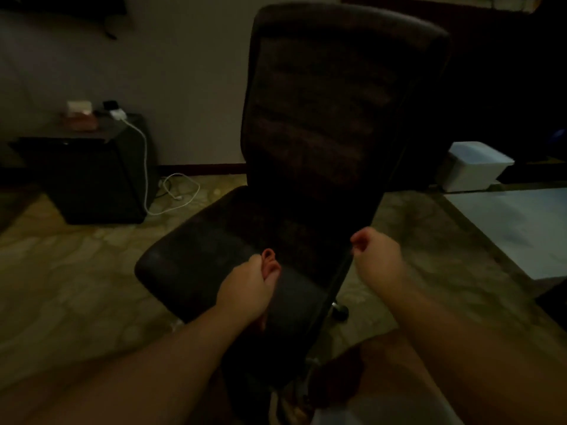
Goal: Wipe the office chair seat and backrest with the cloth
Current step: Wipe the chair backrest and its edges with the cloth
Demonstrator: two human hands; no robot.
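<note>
A dark office chair stands in front of me in a dim room, its tall backrest [331, 102] rising above the seat [196, 262]. A dark cloth [297, 302] seems to hang spread between my hands in front of the seat's rear; its edges are hard to make out against the chair. My left hand [248, 289] pinches the cloth's upper left corner with curled fingers. My right hand [377, 256] pinches the upper right corner, close to the backrest's lower right edge.
A black cabinet [92, 179] with small items on top stands at the left wall, and a white cable [171, 191] trails from it onto the tiled floor. A white box [472, 167] and a pale flat surface [515, 228] lie to the right. A chair caster [340, 311] shows below the seat.
</note>
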